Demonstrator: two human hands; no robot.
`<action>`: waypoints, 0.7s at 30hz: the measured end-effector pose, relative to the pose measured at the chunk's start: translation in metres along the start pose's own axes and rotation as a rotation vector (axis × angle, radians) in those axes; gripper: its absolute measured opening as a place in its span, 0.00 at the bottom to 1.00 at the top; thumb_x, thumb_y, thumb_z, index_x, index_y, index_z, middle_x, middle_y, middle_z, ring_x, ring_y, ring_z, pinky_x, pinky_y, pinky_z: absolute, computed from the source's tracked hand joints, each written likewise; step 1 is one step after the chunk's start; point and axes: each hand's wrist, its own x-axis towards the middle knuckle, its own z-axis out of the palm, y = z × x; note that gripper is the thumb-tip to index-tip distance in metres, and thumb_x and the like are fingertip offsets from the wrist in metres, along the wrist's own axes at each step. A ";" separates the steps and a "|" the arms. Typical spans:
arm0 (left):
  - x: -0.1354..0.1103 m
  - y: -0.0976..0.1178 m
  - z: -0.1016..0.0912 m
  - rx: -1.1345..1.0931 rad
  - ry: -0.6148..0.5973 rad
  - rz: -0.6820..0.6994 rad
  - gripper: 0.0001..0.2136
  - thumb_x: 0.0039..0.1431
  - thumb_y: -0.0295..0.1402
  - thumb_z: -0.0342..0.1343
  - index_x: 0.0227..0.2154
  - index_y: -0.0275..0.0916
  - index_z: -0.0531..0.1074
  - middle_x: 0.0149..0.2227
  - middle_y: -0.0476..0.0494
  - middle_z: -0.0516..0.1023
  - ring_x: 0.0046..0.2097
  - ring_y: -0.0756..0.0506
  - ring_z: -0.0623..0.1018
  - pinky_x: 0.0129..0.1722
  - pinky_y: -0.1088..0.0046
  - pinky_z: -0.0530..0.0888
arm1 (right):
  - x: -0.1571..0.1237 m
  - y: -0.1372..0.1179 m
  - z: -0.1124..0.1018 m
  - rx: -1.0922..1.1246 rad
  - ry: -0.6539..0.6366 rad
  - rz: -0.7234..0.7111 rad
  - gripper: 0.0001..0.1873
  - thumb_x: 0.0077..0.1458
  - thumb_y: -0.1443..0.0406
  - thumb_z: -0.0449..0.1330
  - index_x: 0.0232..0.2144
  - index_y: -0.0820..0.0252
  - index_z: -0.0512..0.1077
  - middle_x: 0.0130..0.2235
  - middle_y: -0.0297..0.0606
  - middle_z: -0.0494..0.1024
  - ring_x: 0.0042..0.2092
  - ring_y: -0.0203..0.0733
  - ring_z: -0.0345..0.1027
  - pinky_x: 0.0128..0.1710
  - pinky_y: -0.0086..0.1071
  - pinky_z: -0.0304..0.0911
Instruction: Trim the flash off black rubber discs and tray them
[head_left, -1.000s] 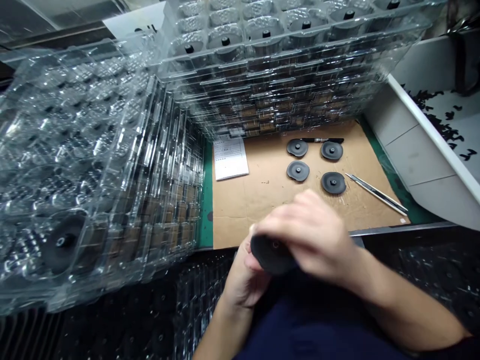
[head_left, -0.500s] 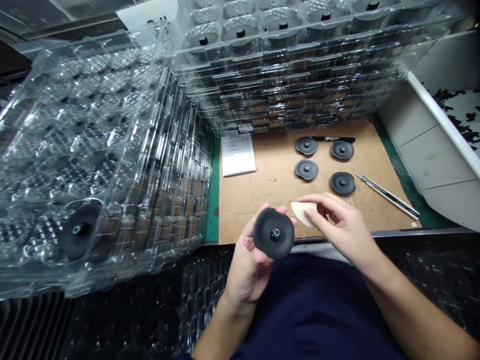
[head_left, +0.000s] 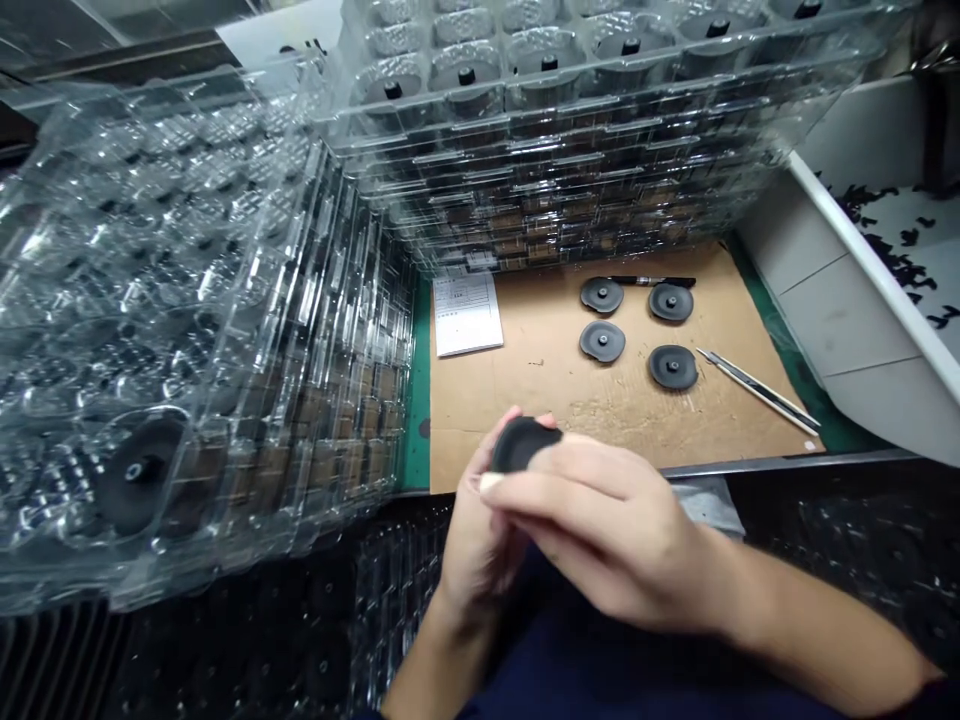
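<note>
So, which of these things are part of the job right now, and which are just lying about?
Part of the job:
the black rubber disc, gripped by the left hand and right hand
four matching black discs on the cardboard sheet
clear plastic trays holding similar discs

Just lying about:
black marker pen
craft knife
printed paper sheet
white bin of black scraps

Stacked clear trays (head_left: 570, 170) (a knife (head_left: 757, 392), probably)
</note>
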 end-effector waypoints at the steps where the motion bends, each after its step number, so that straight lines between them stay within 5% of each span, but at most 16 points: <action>1: 0.001 0.001 -0.002 -0.024 -0.031 0.007 0.33 0.32 0.45 0.70 0.46 0.46 0.73 0.47 0.44 0.77 0.48 0.38 0.77 0.51 0.63 0.72 | -0.004 0.000 -0.004 0.020 -0.064 0.006 0.12 0.58 0.74 0.54 0.44 0.66 0.70 0.39 0.40 0.75 0.41 0.36 0.67 0.46 0.31 0.63; 3: 0.002 0.001 -0.007 -0.080 -0.093 0.014 0.31 0.32 0.41 0.71 0.45 0.49 0.73 0.47 0.47 0.78 0.47 0.41 0.78 0.49 0.65 0.73 | -0.013 0.001 -0.011 -0.018 -0.129 0.098 0.11 0.58 0.74 0.54 0.43 0.65 0.71 0.36 0.38 0.75 0.38 0.35 0.67 0.42 0.29 0.64; 6: 0.003 -0.003 -0.010 -0.134 -0.108 -0.047 0.31 0.32 0.40 0.71 0.45 0.48 0.74 0.47 0.47 0.78 0.48 0.44 0.77 0.50 0.72 0.71 | -0.016 0.007 -0.017 -0.266 -0.044 0.171 0.11 0.58 0.73 0.53 0.43 0.64 0.71 0.33 0.39 0.75 0.33 0.37 0.64 0.34 0.32 0.61; 11: -0.005 -0.003 -0.004 -0.148 -0.103 -0.187 0.31 0.37 0.41 0.69 0.48 0.41 0.72 0.47 0.44 0.77 0.50 0.39 0.75 0.53 0.65 0.69 | -0.001 0.024 -0.013 -0.230 0.036 -0.094 0.12 0.62 0.69 0.50 0.43 0.58 0.72 0.38 0.38 0.77 0.34 0.39 0.65 0.36 0.36 0.59; 16: -0.012 -0.001 -0.009 -0.247 -0.256 -0.217 0.32 0.39 0.44 0.67 0.50 0.45 0.70 0.52 0.39 0.74 0.45 0.38 0.79 0.44 0.65 0.75 | -0.016 0.039 -0.010 0.012 0.143 0.408 0.11 0.60 0.68 0.54 0.43 0.56 0.73 0.38 0.35 0.76 0.36 0.35 0.67 0.35 0.29 0.62; 21: -0.012 -0.006 -0.013 -0.283 -0.272 -0.218 0.30 0.39 0.45 0.67 0.48 0.45 0.71 0.49 0.41 0.77 0.46 0.38 0.78 0.43 0.68 0.75 | -0.056 0.053 0.003 0.131 0.035 0.734 0.11 0.59 0.62 0.55 0.43 0.55 0.72 0.39 0.36 0.77 0.35 0.37 0.69 0.34 0.31 0.65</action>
